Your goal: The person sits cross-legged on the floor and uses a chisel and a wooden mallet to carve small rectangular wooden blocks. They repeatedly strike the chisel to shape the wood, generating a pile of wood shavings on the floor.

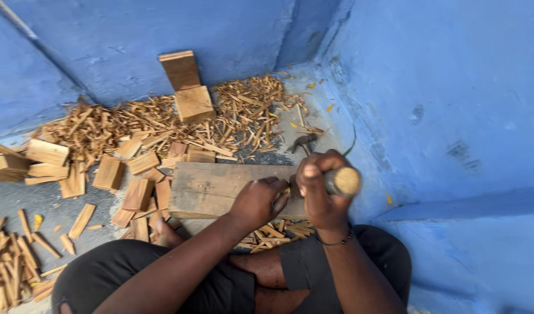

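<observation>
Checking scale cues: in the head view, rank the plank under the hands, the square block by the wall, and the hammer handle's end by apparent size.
1. Plank
2. Square block
3. Handle end, smallest though nearest the camera.

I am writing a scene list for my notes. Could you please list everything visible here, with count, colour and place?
plank: one, grey-brown, flat on the floor before the knees
hammer: one, wooden handle, dark head, at the plank's right end
wood blocks: two, light brown, against the blue wall
wood pieces: many, light brown, left of the plank
splinters: many, tan, heaped along the wall
walls: blue, behind and right
left hand: on the plank's near edge
right hand: gripping the hammer handle
</observation>
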